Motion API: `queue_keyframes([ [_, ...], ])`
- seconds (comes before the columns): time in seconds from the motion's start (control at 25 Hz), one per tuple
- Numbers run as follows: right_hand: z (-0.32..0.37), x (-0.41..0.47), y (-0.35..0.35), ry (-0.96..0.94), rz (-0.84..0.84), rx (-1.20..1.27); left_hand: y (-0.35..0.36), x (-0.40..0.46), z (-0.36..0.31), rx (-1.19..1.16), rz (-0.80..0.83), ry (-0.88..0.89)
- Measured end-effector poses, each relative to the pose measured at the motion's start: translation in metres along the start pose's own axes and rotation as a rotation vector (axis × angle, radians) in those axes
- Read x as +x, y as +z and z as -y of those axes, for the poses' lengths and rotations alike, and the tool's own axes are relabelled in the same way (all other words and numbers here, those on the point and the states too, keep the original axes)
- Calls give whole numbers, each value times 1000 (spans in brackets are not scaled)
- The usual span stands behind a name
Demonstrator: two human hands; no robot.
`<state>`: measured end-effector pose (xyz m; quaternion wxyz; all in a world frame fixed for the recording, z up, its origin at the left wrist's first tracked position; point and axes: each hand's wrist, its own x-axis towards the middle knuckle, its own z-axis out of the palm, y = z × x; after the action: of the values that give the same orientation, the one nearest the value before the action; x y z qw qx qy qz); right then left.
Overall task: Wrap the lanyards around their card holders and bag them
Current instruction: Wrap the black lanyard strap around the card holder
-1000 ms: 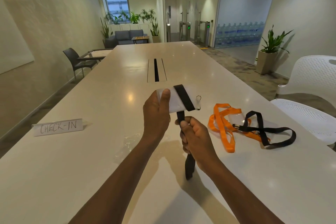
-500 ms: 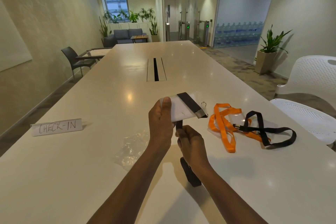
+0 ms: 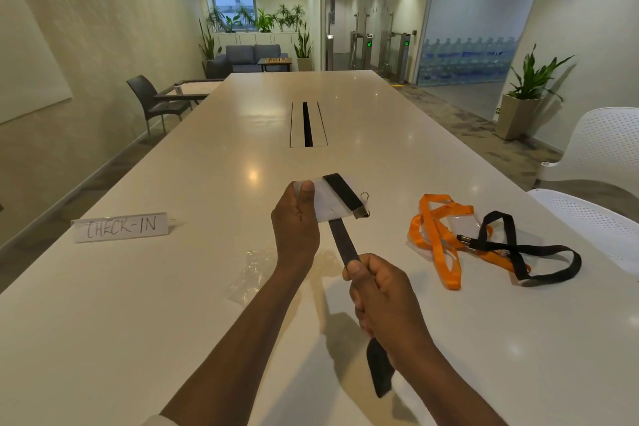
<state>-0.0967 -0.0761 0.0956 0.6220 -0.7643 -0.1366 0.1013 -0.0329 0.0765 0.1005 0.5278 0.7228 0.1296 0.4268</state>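
My left hand (image 3: 296,221) holds a clear card holder (image 3: 328,200) above the table, thumb on its left edge. A black lanyard (image 3: 343,245) crosses the holder's face once and runs down from under it, pulled taut. My right hand (image 3: 381,290) is closed around that strap, and the loose end hangs below my wrist. A clear plastic bag (image 3: 256,270) lies flat on the table under my left forearm. To the right lie an orange lanyard (image 3: 436,241) and a second black lanyard (image 3: 518,249), tangled over another clear holder (image 3: 467,225).
A long white table (image 3: 207,162) has a cable slot (image 3: 307,124) at its middle. A "CHECK-IN" sign (image 3: 121,227) stands at the left. White chairs (image 3: 601,162) sit off the right edge, a dark chair (image 3: 152,104) off the far left.
My right hand has slid down and toward me along the black strap, drawing it taut below the holder. The left hand keeps the holder in about the same place.
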Motion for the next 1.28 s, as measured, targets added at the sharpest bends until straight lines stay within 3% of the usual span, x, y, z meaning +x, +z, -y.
queue_keyframes([
  [0.28, 64, 15, -38, 39, 174, -26, 1, -3, 16, 157, 14, 170],
  [0.4, 87, 26, -52, -53, 208, -271, 1, -8, 16, 189, 33, 210],
  [0.6, 108, 34, -58, -379, 158, -961, 3, -11, 18, 192, 24, 213],
  [0.84, 132, 55, -58, -572, 25, -1170, 9, -28, 15, 199, 141, 248],
  [1.04, 136, 102, -71, -682, -70, -1158, 8, -44, 1, 74, 255, 253],
  [1.28, 91, 152, -77, -513, 74, -827, 5, -61, -2, -51, 319, 143],
])
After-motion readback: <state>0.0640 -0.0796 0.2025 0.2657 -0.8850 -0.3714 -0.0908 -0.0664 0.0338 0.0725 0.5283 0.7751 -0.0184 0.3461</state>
